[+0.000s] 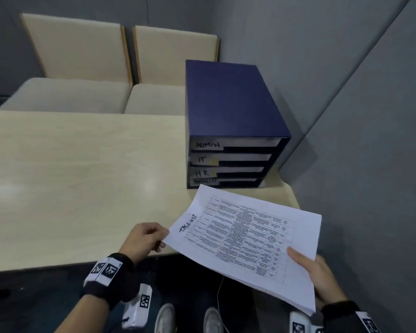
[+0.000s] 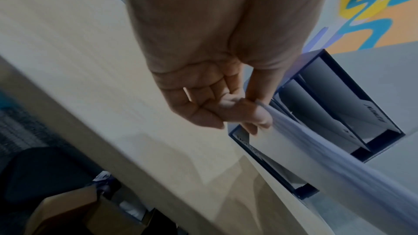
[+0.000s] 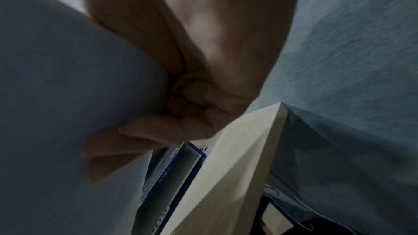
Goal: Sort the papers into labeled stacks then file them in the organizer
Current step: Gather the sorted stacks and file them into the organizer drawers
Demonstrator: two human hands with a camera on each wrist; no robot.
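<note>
A stack of white papers point(image 1: 247, 241) with a printed table and "TASKLIST" handwritten on top hangs over the table's near right corner. My left hand point(image 1: 151, 239) pinches its left corner, and the same pinch on the paper stack point(image 2: 316, 142) shows in the left wrist view. My right hand point(image 1: 310, 267) grips the stack's near right edge, thumb on top, fingers under the stack point(image 3: 68, 113). Just beyond the papers stands the dark blue organizer point(image 1: 228, 111), its four shelves labelled ADMIN, IT, HR and TASKLIST, with white sheets lying in them.
The light wooden table point(image 1: 82, 179) runs to the left of the organizer. Two beige cushioned chairs point(image 1: 94, 75) stand behind it. A grey wall point(image 1: 358, 140) is close on the right. My shoes and a thin cable show below the table edge.
</note>
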